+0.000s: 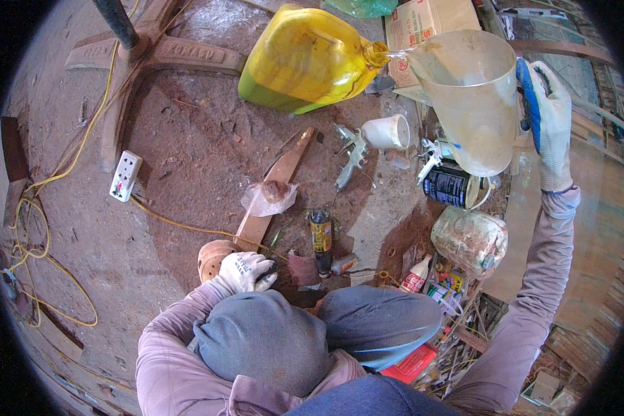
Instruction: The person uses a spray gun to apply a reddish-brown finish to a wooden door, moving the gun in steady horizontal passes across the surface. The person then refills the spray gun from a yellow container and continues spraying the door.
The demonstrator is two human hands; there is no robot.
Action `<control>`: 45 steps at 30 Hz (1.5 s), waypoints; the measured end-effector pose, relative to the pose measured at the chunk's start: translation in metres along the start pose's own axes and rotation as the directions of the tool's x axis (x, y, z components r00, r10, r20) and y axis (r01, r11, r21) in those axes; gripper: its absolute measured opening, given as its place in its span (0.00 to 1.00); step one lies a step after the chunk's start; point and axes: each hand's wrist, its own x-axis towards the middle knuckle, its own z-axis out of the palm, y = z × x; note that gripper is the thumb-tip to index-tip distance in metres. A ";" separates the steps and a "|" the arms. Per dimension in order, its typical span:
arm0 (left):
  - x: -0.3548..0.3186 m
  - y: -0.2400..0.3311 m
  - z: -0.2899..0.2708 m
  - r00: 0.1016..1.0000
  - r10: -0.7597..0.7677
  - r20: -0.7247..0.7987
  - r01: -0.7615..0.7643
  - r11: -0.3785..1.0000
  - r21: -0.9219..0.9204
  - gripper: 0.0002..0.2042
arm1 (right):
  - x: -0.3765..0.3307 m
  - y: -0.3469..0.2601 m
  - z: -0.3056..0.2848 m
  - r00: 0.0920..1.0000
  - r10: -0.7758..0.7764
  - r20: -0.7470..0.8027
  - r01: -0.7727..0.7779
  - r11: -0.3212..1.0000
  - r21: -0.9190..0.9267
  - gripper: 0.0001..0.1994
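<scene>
Our left gloved hand [245, 271] rests curled on our knee [263, 340]; our right gloved hand [549, 125] grips a translucent plastic jug [468, 97] beside a tilted yellow plastic canister [305, 59].

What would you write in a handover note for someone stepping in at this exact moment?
Right hand, gloved, holds the clear plastic jug raised by its far side.
Left hand, gloved, rests on the left knee, holding nothing.
The yellow jerrycan is tipped, its spout at the jug's rim; what supports it is out of view. A thin stream runs from the spout into the jug.
Done: pouring is under way. The level in the jug is hard to read.
Left: finish filling, set the jerrycan upright.
Nearby on the ground: a spray gun, a white cup, a dark can.
</scene>
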 end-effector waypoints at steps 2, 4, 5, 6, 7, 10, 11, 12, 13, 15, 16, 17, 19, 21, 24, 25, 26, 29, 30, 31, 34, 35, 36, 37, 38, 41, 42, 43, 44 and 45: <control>0.000 0.000 -0.001 1.000 0.008 -0.008 -0.008 1.000 -0.002 0.12 | 0.001 0.000 0.003 0.999 -0.040 -0.013 0.040 0.999 0.035 0.11; 0.000 0.000 -0.001 1.000 0.012 -0.016 -0.012 1.000 0.000 0.12 | 0.001 0.000 0.004 0.998 -0.063 -0.021 0.064 0.997 0.051 0.11; 0.000 0.000 -0.001 1.000 0.013 -0.020 -0.013 1.000 0.002 0.12 | 0.002 0.000 0.004 0.998 -0.065 -0.022 0.066 0.997 0.048 0.11; 0.000 0.000 -0.001 1.000 0.014 -0.024 -0.014 1.000 0.003 0.12 | 0.002 -0.001 0.004 0.999 -0.049 -0.017 0.049 0.998 0.040 0.11; 0.001 0.000 0.000 1.000 0.016 -0.019 -0.016 1.000 0.002 0.12 | 0.002 -0.001 0.003 0.999 -0.032 -0.013 0.033 0.999 0.031 0.11; 0.000 -0.001 0.000 1.000 0.015 -0.010 -0.015 1.000 0.005 0.12 | 0.003 -0.001 0.001 0.999 0.034 0.007 -0.034 0.999 -0.003 0.11; 0.000 -0.001 0.000 1.000 0.014 -0.010 -0.014 1.000 0.008 0.12 | 0.004 0.001 0.000 0.999 0.032 0.007 -0.032 0.999 -0.013 0.11; 0.000 0.000 0.000 1.000 0.013 -0.010 -0.013 1.000 0.010 0.12 | 0.005 0.001 -0.001 1.000 0.029 0.008 -0.029 0.999 -0.024 0.11; 0.001 0.000 0.000 1.000 0.013 -0.009 -0.013 1.000 0.007 0.12 | 0.005 0.000 -0.001 0.999 0.039 0.004 -0.039 0.999 -0.006 0.11; 0.000 0.000 -0.001 1.000 0.010 -0.005 -0.010 1.000 0.001 0.12 | 0.005 -0.003 0.002 0.998 0.057 -0.001 -0.057 0.998 0.032 0.11; 0.000 0.000 -0.001 1.000 0.007 -0.004 -0.007 1.000 0.000 0.12 | 0.004 -0.005 0.004 0.998 0.056 -0.004 -0.056 0.998 0.036 0.11; 0.000 0.000 -0.001 1.000 0.006 -0.004 -0.006 1.000 -0.003 0.12 | 0.004 -0.008 0.004 0.998 0.055 -0.008 -0.055 0.998 0.036 0.11; 0.000 0.000 -0.001 1.000 0.005 -0.006 -0.005 1.000 -0.005 0.12 | 0.004 -0.010 0.004 0.999 0.051 -0.013 -0.051 0.998 0.020 0.11; 0.001 0.002 -0.003 1.000 0.003 -0.008 -0.003 1.000 -0.002 0.12 | 0.004 -0.010 0.004 0.999 0.029 -0.015 -0.029 1.000 0.002 0.12; 0.000 0.002 -0.002 1.000 -0.001 -0.007 0.001 1.000 -0.006 0.12 | 0.008 -0.003 0.003 0.998 -0.068 -0.013 0.068 0.997 0.029 0.13; 0.000 0.001 -0.002 1.000 0.003 -0.011 -0.003 1.000 -0.006 0.12 | 0.007 -0.004 0.004 0.998 -0.063 -0.017 0.064 0.998 0.018 0.13; 0.000 0.001 -0.002 1.000 0.006 -0.015 -0.006 1.000 -0.005 0.12 | 0.007 -0.006 0.004 0.998 -0.059 -0.020 0.059 0.998 0.008 0.13; -0.001 0.000 -0.001 1.000 0.010 -0.024 -0.010 1.000 -0.008 0.12 | 0.014 0.000 -0.001 0.999 -0.030 0.017 0.031 0.998 -0.047 0.13; -0.001 0.000 0.000 1.000 0.012 -0.026 -0.012 1.000 -0.009 0.12 | 0.016 0.003 -0.004 0.999 -0.017 0.037 0.020 0.997 -0.071 0.13; 0.000 0.000 0.000 1.000 0.014 -0.024 -0.014 1.000 -0.012 0.12 | 0.017 0.005 -0.005 0.999 -0.020 0.032 0.022 0.998 -0.067 0.13; 0.000 -0.001 0.000 1.000 0.015 -0.025 -0.015 1.000 -0.015 0.12 | 0.018 0.006 -0.003 0.999 -0.049 0.018 0.050 0.998 -0.035 0.12; 0.000 -0.001 0.000 0.999 0.015 -0.029 -0.015 1.000 -0.015 0.12 | 0.020 0.006 -0.001 0.997 -0.072 0.012 0.073 0.997 -0.016 0.12; 0.000 -0.001 0.000 0.999 0.015 -0.035 -0.016 1.000 -0.015 0.12 | 0.020 0.007 -0.001 0.995 -0.095 0.006 0.095 0.995 0.004 0.11; -0.001 -0.001 0.001 0.999 0.016 -0.038 -0.016 1.000 -0.010 0.12 | 0.021 0.005 -0.001 0.996 -0.090 0.014 0.091 0.996 -0.027 0.12; -0.001 -0.001 0.001 0.999 0.016 -0.041 -0.016 1.000 -0.006 0.12 | 0.021 0.002 -0.001 0.996 -0.085 0.022 0.086 0.995 -0.057 0.12; -0.002 -0.001 0.001 0.999 0.017 -0.041 -0.017 1.000 -0.008 0.13 | 0.022 0.000 0.000 0.998 -0.067 0.023 0.069 0.993 -0.096 0.13; -0.002 -0.001 0.001 0.999 0.017 -0.039 -0.018 1.000 -0.011 0.13 | 0.022 0.000 0.000 0.998 -0.060 0.020 0.061 0.993 -0.100 0.13; -0.002 -0.001 0.001 0.999 0.016 -0.038 -0.017 1.000 -0.015 0.13 | 0.023 0.000 0.000 0.999 -0.045 0.022 0.047 0.994 -0.103 0.13; -0.002 -0.001 0.001 0.999 0.015 -0.036 -0.016 1.000 -0.019 0.13 | 0.024 0.001 -0.002 0.999 -0.029 0.025 0.032 0.994 -0.106 0.13; -0.002 -0.001 0.001 0.999 0.014 -0.034 -0.015 1.000 -0.024 0.13 | 0.025 0.001 -0.003 1.000 -0.014 0.028 0.017 0.994 -0.108 0.13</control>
